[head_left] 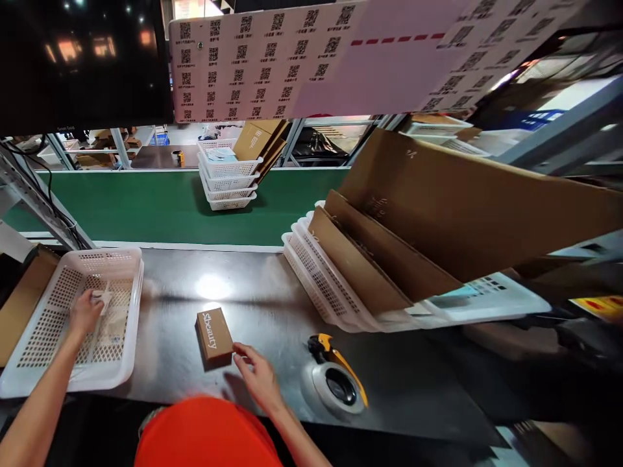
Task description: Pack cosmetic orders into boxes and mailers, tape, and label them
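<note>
So the small brown box (217, 338) is sitting on the metal counter (170, 279), "beauty" lettering facing up, and I'm using it as the centre of the clock for everything here.

The right hand (260, 378) is at about 4 o'clock, fingers loosely bent with a bit of a gap between thumb and fingers, not wrapped around anything. Its fingertips are right at the box's near right corner, though I can't tell if they really touch it or stop just beside it.

Over at 9 o'clock there's a white plastic basket (130, 324), and the left hand (88, 312) is reaching inside it. Its fingertips are on a small whitish item (104, 300); whether they're gripping it or only touching it, I honestly can't tell.

At about half past 3, well apart from the box and beyond the right hand, a tape dispenser (318, 384) with a yellow frame lies on the counter. At 2 to 3 o'clock you've got nested white baskets (321, 285), tilted, with big cardboard sheets (438, 194) leaning up out of them.

Straight up at 12 there's a green belt (302, 201) carrying another stack of white baskets with cardboard in it. A dark screen (82, 71) hangs at 11, and a pinkish panel (379, 71) covered in QR codes is at 1.
</note>
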